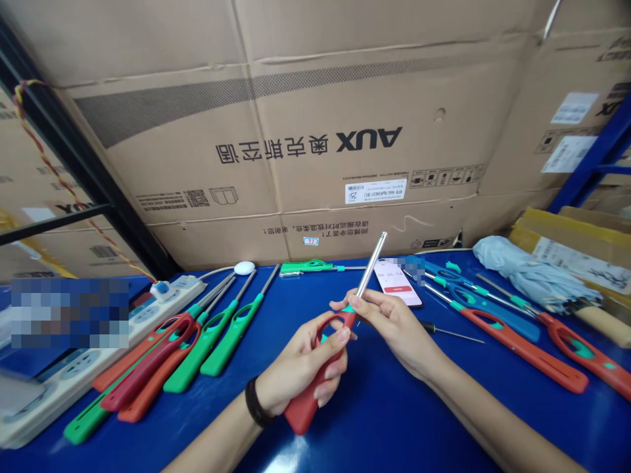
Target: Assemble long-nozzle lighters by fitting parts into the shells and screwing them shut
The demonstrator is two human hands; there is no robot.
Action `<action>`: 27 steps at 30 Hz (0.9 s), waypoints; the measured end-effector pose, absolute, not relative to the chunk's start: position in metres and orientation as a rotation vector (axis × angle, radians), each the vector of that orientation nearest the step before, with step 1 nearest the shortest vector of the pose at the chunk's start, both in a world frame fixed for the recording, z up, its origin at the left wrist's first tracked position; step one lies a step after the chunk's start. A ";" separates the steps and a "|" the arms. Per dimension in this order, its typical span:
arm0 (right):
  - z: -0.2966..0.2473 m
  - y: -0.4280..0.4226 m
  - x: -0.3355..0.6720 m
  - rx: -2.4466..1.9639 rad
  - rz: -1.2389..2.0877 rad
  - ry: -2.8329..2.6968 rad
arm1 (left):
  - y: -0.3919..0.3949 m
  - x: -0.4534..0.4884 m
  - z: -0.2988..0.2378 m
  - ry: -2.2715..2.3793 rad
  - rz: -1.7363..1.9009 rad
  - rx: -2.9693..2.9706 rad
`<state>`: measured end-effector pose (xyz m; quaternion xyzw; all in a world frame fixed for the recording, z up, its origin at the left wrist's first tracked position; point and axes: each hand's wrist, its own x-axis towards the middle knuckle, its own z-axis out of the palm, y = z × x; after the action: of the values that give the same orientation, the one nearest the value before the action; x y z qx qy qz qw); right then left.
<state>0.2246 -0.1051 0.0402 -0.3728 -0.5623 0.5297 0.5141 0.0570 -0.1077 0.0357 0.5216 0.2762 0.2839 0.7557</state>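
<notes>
A red long-neck gas lighter (302,415) with teal parts is held up in front of me, its silver metal tube (373,259) pointing up and to the right. My left hand (296,358) wraps around the red handle, thumb on its front near the trigger loop. With thumb and fingers, my right hand (394,318) pinches the bottom of the tube, where it meets the handle. The fingers partly cover the trigger. A small screwdriver (458,333) lies on the table just beyond my right wrist.
Several red and green lighters (231,341) lie at left beside a white power strip (162,312). More red (522,348) and blue lighters lie at right, near a folded umbrella (532,272). A phone (398,284) and a green lighter (305,266) lie behind. A large cardboard box (305,98) stands at the back.
</notes>
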 end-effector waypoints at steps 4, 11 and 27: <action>0.041 -0.107 0.226 -0.952 1.220 -1.388 | -0.109 0.059 0.036 0.709 0.698 1.301; 0.038 -0.113 0.225 -0.987 1.170 -1.360 | -0.110 0.063 0.030 0.819 0.798 1.541; 0.043 -0.098 0.209 -0.786 1.246 -1.136 | -0.106 0.076 0.028 0.720 0.822 1.388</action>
<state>0.2091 -0.0984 0.0426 -0.3387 -0.4896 0.5371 0.5976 0.0755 -0.1059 0.0275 0.6072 0.3151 0.3597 0.6345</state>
